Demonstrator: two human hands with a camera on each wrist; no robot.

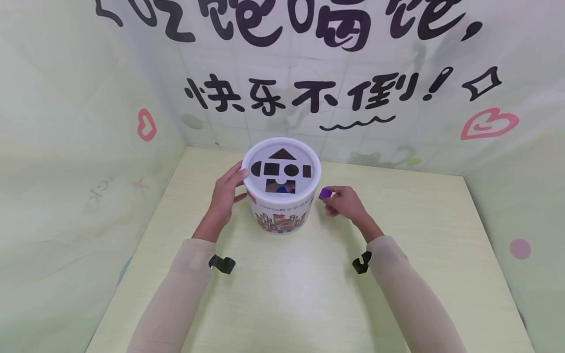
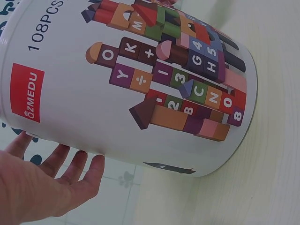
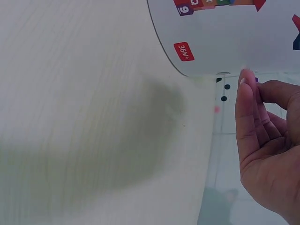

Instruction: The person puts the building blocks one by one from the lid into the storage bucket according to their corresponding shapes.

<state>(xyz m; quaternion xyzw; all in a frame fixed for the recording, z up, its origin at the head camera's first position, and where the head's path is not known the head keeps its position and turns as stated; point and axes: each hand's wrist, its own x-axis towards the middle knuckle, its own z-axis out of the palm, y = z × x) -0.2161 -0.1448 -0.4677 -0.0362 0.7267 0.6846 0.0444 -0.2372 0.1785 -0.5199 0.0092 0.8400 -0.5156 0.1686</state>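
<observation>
A white round bucket (image 1: 282,220) with printed toy-block pictures stands upright on the table, its white lid (image 1: 282,143) on top. The lid has several shaped holes, among them a triangle, a square and a circle. Through the notched front hole, a blue piece (image 1: 281,189) shows inside. My left hand (image 1: 224,193) rests its fingers against the bucket's left side, just at the rim; the left wrist view shows these fingers (image 2: 96,171) loosely extended. Just right of the bucket, my right hand (image 1: 346,202) pinches a small purple block (image 1: 325,193) between thumb and forefinger. In the right wrist view, the fingers mostly hide this block.
The pale wooden table (image 1: 291,294) spreads out around the bucket. A printed cloth wall (image 1: 282,122) with black lettering rises behind, close to the bucket, and more cloth hangs at both sides. Each wrist wears a black strap mount (image 1: 222,264).
</observation>
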